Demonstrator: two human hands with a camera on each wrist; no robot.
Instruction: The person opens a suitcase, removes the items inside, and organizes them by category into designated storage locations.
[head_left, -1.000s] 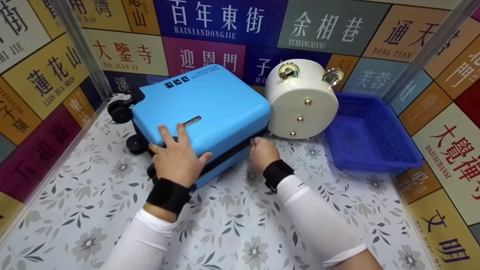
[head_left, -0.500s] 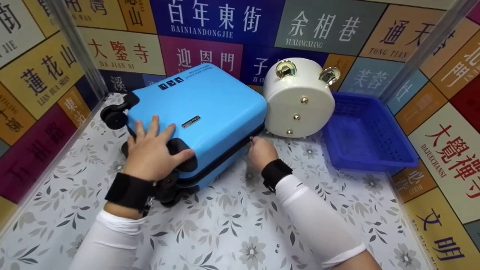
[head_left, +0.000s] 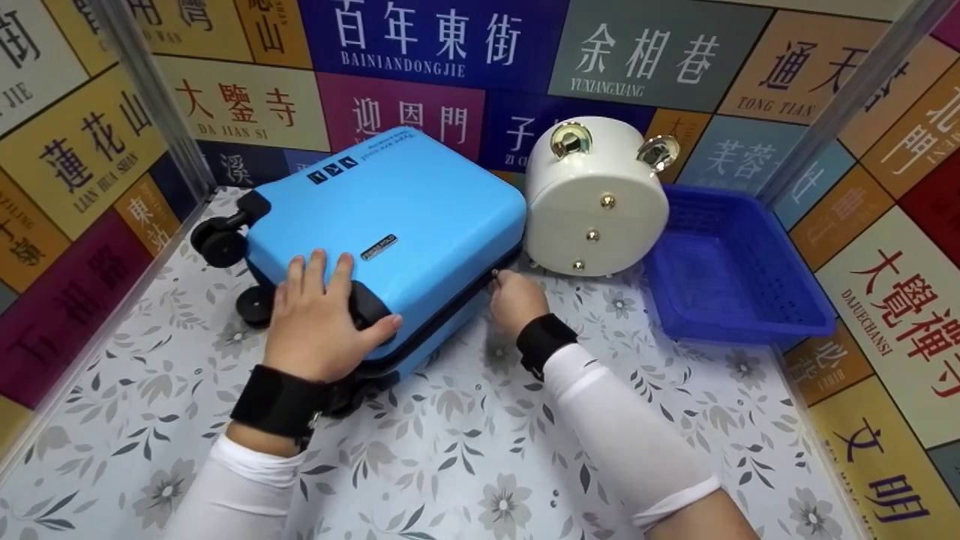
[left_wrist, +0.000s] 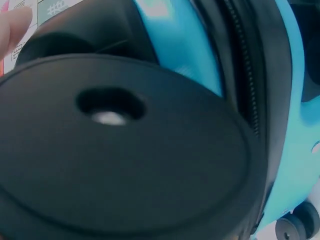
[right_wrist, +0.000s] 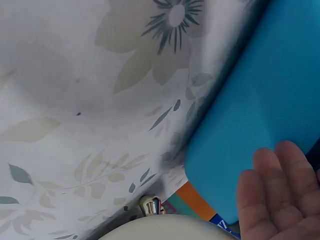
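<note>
A light-blue hard-shell suitcase [head_left: 435,202] lies flat, its black wheels [head_left: 221,247] toward the left. My left hand [head_left: 315,322] rests spread over its near left corner, with the thumb on the black corner guard. At the suitcase's front side, my right hand [head_left: 521,304] pinches a small zipper pull [head_left: 495,275] on the dark zipper [head_left: 450,306]. Curled fingers [right_wrist: 270,195] show beside the blue side in the right wrist view, where the pull itself is hidden. A large black wheel [left_wrist: 125,170] fills much of the left wrist view, beside the zipper teeth.
Close to the suitcase's right end stands a round white case [head_left: 592,195] with gold ears and studs. A blue plastic basket [head_left: 750,322] sits farther right. Panels with printed signs [head_left: 442,45] enclose the flower-patterned table surface [head_left: 420,465] behind and at both sides.
My left hand has shifted left from the suitcase top to its corner, and the suitcase has turned slightly left. My right hand keeps its pinch and has moved slightly left.
</note>
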